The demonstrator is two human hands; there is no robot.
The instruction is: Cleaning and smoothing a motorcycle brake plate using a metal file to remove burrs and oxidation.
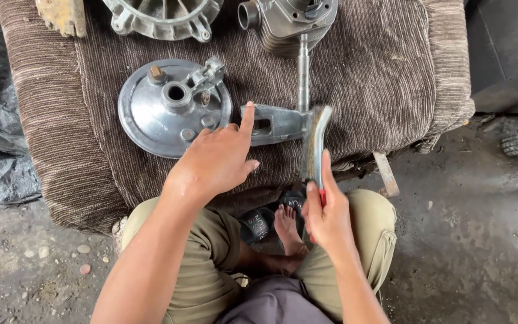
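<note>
On the brown ribbed cloth [361,72], a grey metal bracket [274,123] lies between the hands. Left hand [217,159] is open, its forefinger pressing the bracket's left end. Right hand [326,219] grips a wire brush [316,144], bristles against the bracket's right end. Just left sits a round metal plate [151,114]. Bare concrete floor [469,240] lies nearer.

A brown ribbed corduroy cloth [355,72] with fine lengthwise stripes covers the bench. At 11 o'clock lies a dull silver-grey round metal brake plate [151,114]; at 12 o'clock a grey finned metal cylinder [289,27]. The wire brush [316,144] has brassy yellow bristles and a red handle. At 6 o'clock are olive-khaki trousers [205,270]. The concrete floor [469,240] is mottled grey.
</note>
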